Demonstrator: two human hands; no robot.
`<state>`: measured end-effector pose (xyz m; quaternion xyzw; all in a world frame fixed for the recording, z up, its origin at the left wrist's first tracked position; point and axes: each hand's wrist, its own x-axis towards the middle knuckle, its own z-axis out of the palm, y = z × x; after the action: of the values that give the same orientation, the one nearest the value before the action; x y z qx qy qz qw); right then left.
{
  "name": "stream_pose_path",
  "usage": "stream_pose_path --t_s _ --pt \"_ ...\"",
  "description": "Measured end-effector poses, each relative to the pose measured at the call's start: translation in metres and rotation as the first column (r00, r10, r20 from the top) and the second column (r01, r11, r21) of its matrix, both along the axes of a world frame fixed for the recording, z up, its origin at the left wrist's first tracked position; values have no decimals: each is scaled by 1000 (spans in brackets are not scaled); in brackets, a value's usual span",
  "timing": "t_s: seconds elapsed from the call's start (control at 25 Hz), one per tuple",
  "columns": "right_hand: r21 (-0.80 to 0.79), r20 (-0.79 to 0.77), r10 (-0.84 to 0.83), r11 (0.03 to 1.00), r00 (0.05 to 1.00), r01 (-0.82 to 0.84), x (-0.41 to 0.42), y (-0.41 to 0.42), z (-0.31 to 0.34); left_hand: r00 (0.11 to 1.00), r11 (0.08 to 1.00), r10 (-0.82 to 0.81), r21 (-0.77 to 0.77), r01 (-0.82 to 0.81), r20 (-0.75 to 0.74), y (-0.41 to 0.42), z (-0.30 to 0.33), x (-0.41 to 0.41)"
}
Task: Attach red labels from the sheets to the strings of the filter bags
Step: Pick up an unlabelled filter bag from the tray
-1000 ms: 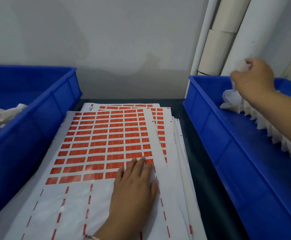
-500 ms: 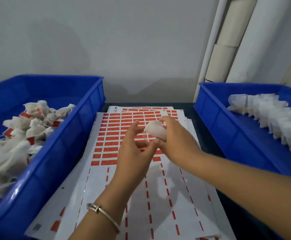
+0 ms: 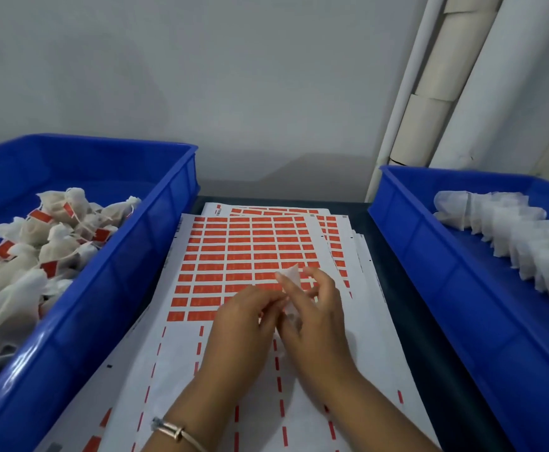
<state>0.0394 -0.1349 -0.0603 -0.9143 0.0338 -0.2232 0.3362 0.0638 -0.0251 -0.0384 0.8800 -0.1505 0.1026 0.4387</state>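
Moved: since half a second ago both hands have dropped lower over the sheets, the bag going down with them.
Right hand [image 3: 312, 321]: fingers curled round a white filter bag [image 3: 291, 277], whose top pokes up above the fingertips.
Left hand [image 3: 243, 324]: fingertips pinched against the bag's lower part; perhaps on its string, too blurred to say.
Label sheets [image 3: 250, 252]: stacked on the dark table [image 3: 429, 370] beneath the hands; nearer rows of red labels already gone.
Left bin [image 3: 119, 288]: blue, heaped with labelled bags [image 3: 54, 243].
Right bin [image 3: 446, 288]: blue, holding a row of unlabelled bags [image 3: 511, 230].
Wrist: bracelet [image 3: 172, 430] on the left.
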Motion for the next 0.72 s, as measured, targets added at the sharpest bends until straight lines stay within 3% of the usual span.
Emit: stream_pose_path --t_s 0.16,0.44,0.72 --pt "61 130 64 996 990 -72 -1 -12 7 992 999 7 39 -12 128 1 0 -6" --pt "201 72 122 970 990 -134 -6 -27 13 995 998 -53 49 49 81 -8 3 -10" --pt "255 12 6 967 1000 -8 1 -36 8 975 988 150 -2 -152 162 1 1 2"
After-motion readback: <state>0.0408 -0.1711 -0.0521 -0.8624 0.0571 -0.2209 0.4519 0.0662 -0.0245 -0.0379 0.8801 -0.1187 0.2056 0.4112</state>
